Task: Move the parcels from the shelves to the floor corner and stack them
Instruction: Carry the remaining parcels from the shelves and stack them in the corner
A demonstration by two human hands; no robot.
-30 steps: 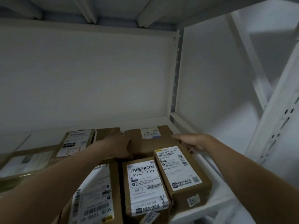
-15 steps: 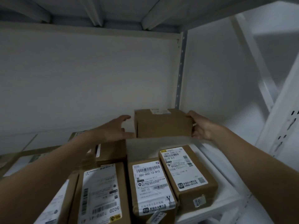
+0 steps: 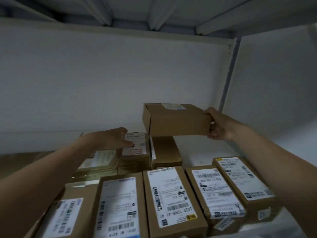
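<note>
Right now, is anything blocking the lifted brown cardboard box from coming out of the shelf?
Nothing visible does. The right hand holds the brown cardboard box in the air above the front row of labelled parcels and well below the white upper shelf. The floor corner is out of view.

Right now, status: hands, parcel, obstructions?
Right hand grips end of brown parcel, held clear of shelf. Left hand open over rear labelled box. Front-row parcels below exit path.

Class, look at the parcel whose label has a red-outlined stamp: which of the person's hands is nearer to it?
Left. The left hand is over the label of that parcel; the right hand is up and to the right, gripping a raised plain box.
</note>
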